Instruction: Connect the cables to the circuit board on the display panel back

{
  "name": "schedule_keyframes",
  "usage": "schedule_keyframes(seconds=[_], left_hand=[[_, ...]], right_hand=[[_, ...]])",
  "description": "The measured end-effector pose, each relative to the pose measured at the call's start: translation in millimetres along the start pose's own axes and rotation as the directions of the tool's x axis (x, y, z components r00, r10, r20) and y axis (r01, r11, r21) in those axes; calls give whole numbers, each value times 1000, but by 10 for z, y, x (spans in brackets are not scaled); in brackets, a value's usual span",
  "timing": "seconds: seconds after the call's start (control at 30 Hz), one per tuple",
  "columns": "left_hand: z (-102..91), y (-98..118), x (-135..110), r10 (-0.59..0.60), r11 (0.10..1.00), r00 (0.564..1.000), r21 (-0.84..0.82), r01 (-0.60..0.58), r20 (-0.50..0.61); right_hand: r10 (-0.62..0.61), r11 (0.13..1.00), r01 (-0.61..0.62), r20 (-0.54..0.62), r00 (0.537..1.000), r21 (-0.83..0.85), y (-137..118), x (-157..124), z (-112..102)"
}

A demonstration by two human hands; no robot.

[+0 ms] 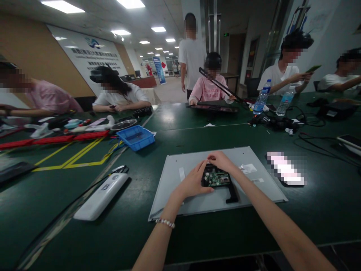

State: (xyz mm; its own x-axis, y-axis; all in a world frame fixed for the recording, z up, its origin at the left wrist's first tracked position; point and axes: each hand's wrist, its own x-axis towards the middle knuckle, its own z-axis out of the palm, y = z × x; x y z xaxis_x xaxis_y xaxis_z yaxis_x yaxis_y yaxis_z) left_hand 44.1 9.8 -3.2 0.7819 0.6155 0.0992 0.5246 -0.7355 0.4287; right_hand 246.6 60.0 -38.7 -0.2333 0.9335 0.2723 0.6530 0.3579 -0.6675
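Note:
A flat grey metal panel (169, 180) lies on the green table in front of me. On it rests a green circuit board (216, 180) in a black plastic frame (231, 194). My left hand (191, 181) lies around the frame's left side, fingers stretched towards its top and thumb along the lower edge of the board. At the frame's top edge my right hand (221, 161) has its fingertips pinched together, close to the left fingertips. Whatever the pinch holds, if anything, is hidden. A piece of clear or white film (248, 168) lies right of the frame on the panel.
A white power bank (103, 197) with a black cable is at left; a phone (285, 169) with a lit screen lies at right. Further back stand a blue tray (135, 137) and water bottles (285, 101). Several people sit around the table, and one stands behind.

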Motion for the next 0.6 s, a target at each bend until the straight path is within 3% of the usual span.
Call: schedule_keyframes(seconds=[0.2, 0.4, 0.6], left_hand=[[-8, -4, -10, -12, 1000, 1000, -23, 12, 4], [10, -25, -9, 5, 1000, 1000, -22, -5, -8], [32, -32, 2, 15, 1000, 1000, 1, -15, -27]], right_hand=[[-33, 990, 30, -17, 999, -141, -109, -41, -78], [-63, 954, 93, 114, 992, -284, -307, -206, -147], [-29, 928, 68, 112, 993, -366, -384, -292, -155]])
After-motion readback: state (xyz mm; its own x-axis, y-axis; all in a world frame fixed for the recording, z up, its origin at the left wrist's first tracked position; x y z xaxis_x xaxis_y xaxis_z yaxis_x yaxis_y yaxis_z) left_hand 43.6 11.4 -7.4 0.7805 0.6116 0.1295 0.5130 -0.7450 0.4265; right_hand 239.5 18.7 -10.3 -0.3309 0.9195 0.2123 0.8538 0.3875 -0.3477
